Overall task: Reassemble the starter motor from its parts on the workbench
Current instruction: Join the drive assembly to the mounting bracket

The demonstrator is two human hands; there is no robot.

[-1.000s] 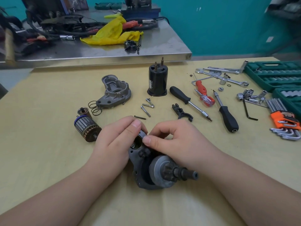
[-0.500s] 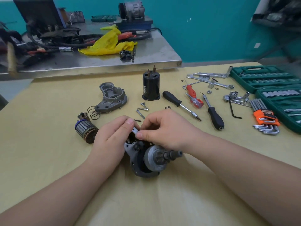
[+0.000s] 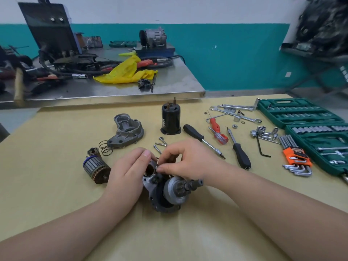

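The grey starter housing (image 3: 159, 200) with its pinion gear and shaft (image 3: 181, 187) lies on the bench in front of me. My left hand (image 3: 130, 172) cups its left side beside a round bore (image 3: 150, 169). My right hand (image 3: 185, 159) pinches a small silvery part (image 3: 157, 168) at the bore's rim. The armature (image 3: 97, 168) lies to the left. Behind it are the grey end cover (image 3: 128, 131) with black rings (image 3: 105, 148), the upright black cylindrical casing (image 3: 170, 119) and loose bolts (image 3: 160, 144).
Two black-handled drivers (image 3: 195, 135) (image 3: 241, 155), a red screwdriver (image 3: 217, 130), hex keys (image 3: 295, 157), wrenches, loose sockets (image 3: 265, 133) and open green socket cases (image 3: 305, 114) lie on the right. A steel table (image 3: 113, 89) with a yellow rag and cables stands behind.
The view has tilted up and the scene sits lower. Both hands stay at the housing's bore; my right fingers have shifted slightly at its rim.
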